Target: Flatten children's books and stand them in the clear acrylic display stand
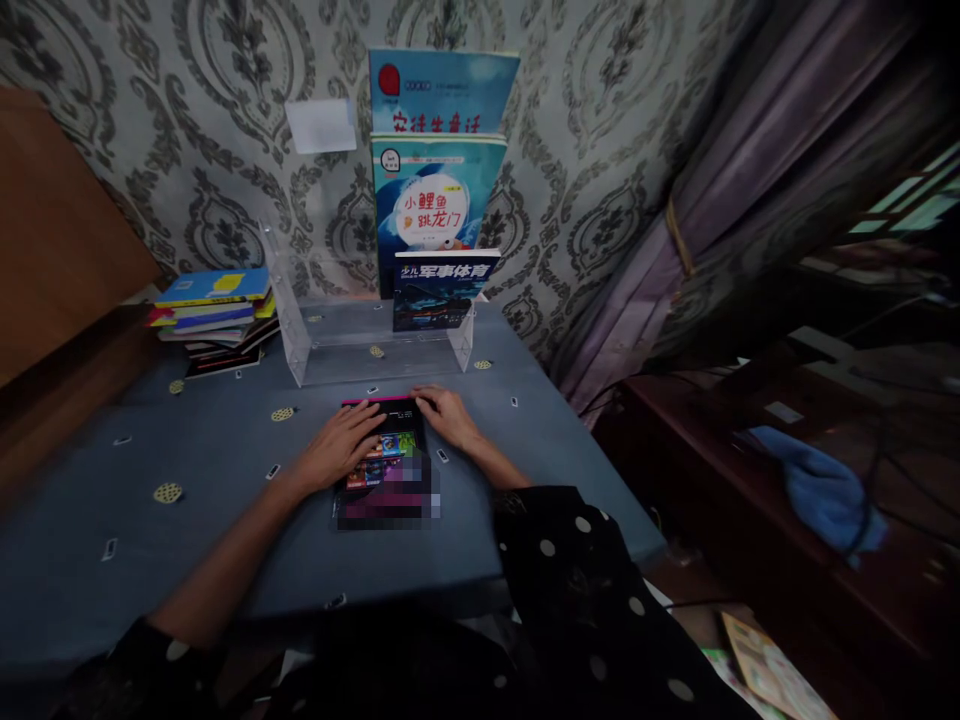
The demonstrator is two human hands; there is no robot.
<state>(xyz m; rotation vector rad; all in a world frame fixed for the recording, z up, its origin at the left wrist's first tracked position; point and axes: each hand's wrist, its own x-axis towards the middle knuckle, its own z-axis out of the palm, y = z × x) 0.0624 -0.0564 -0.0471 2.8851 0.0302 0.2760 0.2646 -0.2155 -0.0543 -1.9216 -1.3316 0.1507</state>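
A dark book (390, 421) with colourful pictures and a pink top edge lies flat on the blue tablecloth. Part of its lower cover is blurred out. My left hand (341, 445) rests flat across its left side, fingers stretched out. At the book's upper right corner is my right hand (444, 412), its fingers extended and touching that corner. Just beyond them stands a clear acrylic rack (360, 362). On its right side several books stand upright in tiers: a dark magazine (439, 295) in front, a teal book (442, 190) behind it, and a blue book (442, 90) at the back.
To the left, a stack of books (217, 310) sits against the wall by a brown wooden panel (60, 230). At the right are a tied curtain (720, 200) and a dark red cabinet (697, 460) with a blue cloth (825, 490) and cables.
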